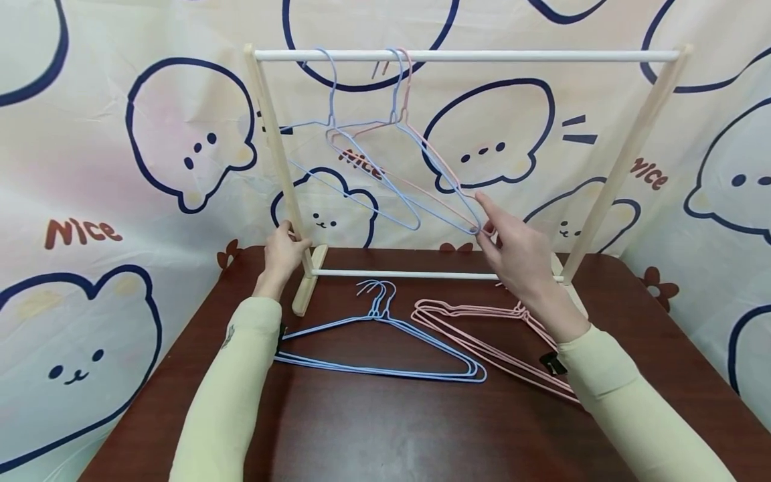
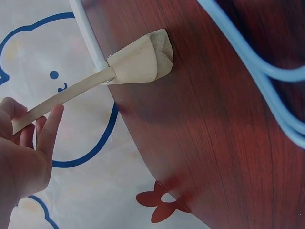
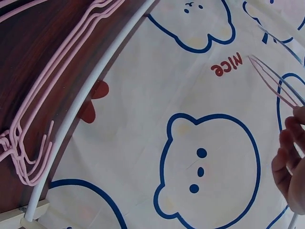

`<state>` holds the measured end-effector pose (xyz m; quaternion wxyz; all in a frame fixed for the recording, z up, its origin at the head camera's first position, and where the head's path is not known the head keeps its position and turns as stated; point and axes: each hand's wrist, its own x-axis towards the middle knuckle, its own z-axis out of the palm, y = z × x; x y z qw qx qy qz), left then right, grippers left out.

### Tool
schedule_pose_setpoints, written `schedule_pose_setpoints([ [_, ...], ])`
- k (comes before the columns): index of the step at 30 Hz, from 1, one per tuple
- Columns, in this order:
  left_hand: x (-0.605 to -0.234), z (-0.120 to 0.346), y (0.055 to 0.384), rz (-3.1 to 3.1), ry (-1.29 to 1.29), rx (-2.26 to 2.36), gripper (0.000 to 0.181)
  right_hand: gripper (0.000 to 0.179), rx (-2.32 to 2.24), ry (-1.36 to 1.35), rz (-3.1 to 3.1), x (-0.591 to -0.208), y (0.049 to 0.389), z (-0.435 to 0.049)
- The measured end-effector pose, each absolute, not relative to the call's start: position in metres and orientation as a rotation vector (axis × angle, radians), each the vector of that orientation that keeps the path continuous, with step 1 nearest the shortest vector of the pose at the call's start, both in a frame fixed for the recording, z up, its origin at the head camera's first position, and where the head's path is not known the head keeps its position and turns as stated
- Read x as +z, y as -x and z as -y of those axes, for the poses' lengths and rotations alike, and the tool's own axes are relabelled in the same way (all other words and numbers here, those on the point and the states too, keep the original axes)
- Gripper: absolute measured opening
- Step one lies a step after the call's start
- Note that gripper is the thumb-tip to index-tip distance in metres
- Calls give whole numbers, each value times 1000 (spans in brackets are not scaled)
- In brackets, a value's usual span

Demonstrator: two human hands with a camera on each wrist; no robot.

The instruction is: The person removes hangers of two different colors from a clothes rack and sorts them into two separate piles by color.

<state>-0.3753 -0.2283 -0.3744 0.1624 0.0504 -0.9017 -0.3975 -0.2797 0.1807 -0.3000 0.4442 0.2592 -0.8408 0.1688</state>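
Note:
My left hand (image 1: 282,254) grips the left wooden post (image 2: 62,98) of a clothes rack low down, fingers around it. With my right hand (image 1: 518,258) I pinch the right corner of a pink clothes hanger (image 1: 435,152) hooked over the white top rod (image 1: 530,56). Close against it, a blue clothes hanger (image 1: 411,130) hangs from the same rod, its right corner right at my fingertips. Further left on the rod, another blue hanger (image 1: 385,182) hangs at an angle. The right wrist view shows the pinching fingers (image 3: 283,162) only partly, at the right edge.
Several blue hangers (image 1: 385,370) lie stacked on the brown table (image 1: 373,428) before the rack. Several pink hangers (image 1: 470,343) lie to their right, partly behind my right wrist. A white lower bar (image 1: 409,274) joins the rack's feet, and a printed cloth (image 1: 181,268) hangs behind.

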Motion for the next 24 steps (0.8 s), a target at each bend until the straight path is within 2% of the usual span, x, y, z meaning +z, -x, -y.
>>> schedule_pose_setpoints([
  [8,-375,228,377,2574,-154,-1132,34,49,480,-670,1956,-298,278,-185],
  [24,-374,227,377,2567,-163,-1157,32,46,608,-610,1801,-292,271,-199],
])
